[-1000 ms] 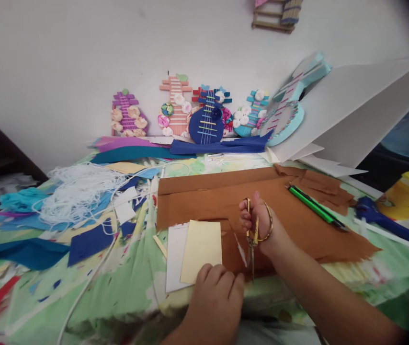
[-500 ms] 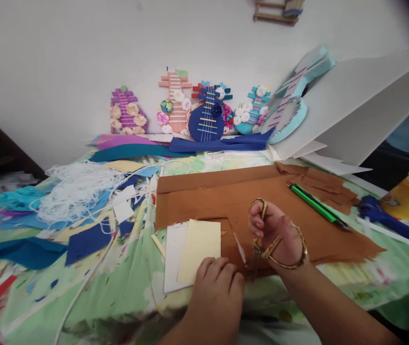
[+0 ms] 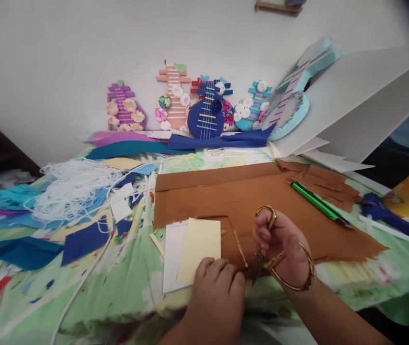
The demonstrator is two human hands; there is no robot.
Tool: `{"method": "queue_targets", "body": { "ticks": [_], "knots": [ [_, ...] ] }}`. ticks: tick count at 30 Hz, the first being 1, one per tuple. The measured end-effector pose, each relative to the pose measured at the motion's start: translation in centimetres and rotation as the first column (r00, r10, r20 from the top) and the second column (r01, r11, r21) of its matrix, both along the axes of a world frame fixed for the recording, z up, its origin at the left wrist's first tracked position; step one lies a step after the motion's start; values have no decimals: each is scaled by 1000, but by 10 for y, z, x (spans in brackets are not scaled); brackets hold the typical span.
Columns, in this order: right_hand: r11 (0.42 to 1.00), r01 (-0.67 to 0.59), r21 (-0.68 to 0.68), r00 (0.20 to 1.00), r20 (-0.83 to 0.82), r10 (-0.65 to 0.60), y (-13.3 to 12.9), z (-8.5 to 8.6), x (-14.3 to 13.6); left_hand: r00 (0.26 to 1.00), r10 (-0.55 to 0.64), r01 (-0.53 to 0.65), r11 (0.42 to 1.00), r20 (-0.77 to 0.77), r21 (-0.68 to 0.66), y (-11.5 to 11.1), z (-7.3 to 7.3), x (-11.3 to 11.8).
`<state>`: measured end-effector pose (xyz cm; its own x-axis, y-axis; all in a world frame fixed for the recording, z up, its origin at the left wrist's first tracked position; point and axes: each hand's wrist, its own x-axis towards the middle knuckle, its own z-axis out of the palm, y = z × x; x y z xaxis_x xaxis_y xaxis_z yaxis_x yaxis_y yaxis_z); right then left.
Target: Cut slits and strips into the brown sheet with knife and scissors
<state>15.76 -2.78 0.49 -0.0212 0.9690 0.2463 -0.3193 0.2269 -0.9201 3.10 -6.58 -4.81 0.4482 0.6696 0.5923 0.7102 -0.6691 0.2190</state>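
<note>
left hand (image 3: 217,292): laid at brown sheet (image 3: 262,196), seemingly for steadying; pinch cannot be told | right hand (image 3: 294,254): spread in looped scissors (image 3: 259,264), apparently so they are held apart

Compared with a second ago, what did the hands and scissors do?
The right hand moved rightward and spread the scissors much wider, without letting go. The left hand stayed at the cream card's near corner; the brown sheet lies as before.

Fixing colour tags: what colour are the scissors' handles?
Gold; the scissors' handles, in the right hand, show best in the head view.
</note>
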Motion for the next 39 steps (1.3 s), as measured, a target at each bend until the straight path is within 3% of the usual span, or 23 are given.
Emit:
{"method": "queue_targets", "body": {
  "ticks": [13,20,26,32,39],
  "knots": [
    [989,146,14,987,72,-147,5,-3,-3,994,-62,67,997,85,-46,0,-1,-3],
    [986,155,70,977,136,-163,-2,-3,-2,998,-31,34,998,63,-47,2,0,-2],
    [973,210,99,973,76,-217,-3,-6,-1,998,-10,16,996,62,-93,2,-1,-3],
    [993,47,106,998,24,-50,-4,-10,3,998,36,-32,995,45,-90,3,-3,-1],
    [977,70,199,992,92,-90,-10,-10,4,998,20,-14,993,56,-118,4,-3,-2]
  ]
}}
